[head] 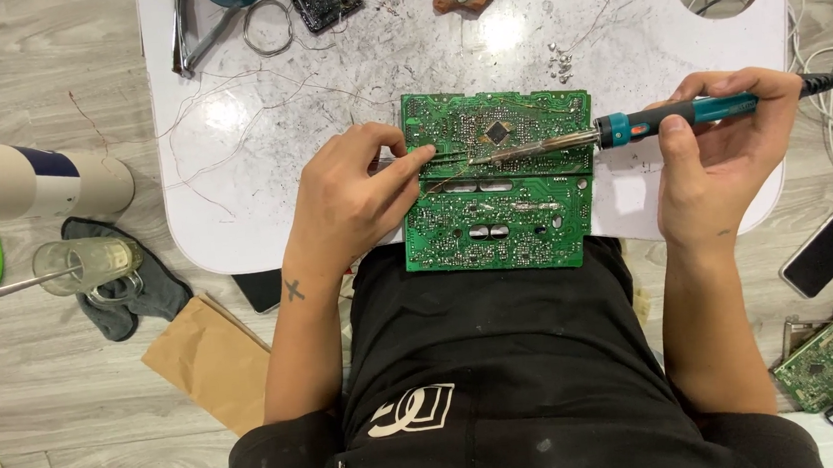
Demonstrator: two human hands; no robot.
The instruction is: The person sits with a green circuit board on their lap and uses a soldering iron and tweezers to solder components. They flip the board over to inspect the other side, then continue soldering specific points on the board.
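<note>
At frame centre, the left hand (350,195) pinches thin tweezers (450,151) against the green circuit board (498,179) on the white table (233,129), while the right hand (714,150) grips a teal soldering iron (624,129) whose tip touches the board.

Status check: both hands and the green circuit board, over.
Left hand pinching thin wire on green circuit board. Right hand gripping soldering iron, tip near black chip. Nothing blocking.

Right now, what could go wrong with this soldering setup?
1. The left hand holds thin wire right beside the soldering iron tip, so the fingers could get burned.
2. The green circuit board overhangs the white table edge above the lap and might tip under pressure.
3. Loose wire strands on the table could bridge contacts.
</note>
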